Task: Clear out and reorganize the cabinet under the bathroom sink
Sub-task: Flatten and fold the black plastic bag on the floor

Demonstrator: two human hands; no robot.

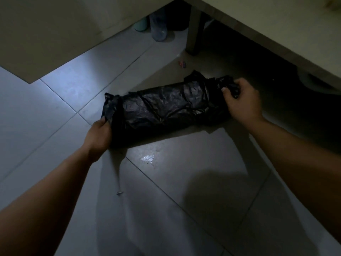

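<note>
A small screw (119, 193) lies on the bare floor tiles (184, 200). Further out, the left hand (99, 134) and right hand (241, 100) pinch opposite ends of a black bag (166, 106); its contents are hidden. Beyond, a clear bottle (158, 28) stands in shadow.

A plastic-wrapped bundle (166, 106) lies on the tiled floor (184, 182), left hand (99, 133) at its left end, right hand (241, 100) at its right; a bottle (158, 28) stands behind it
</note>
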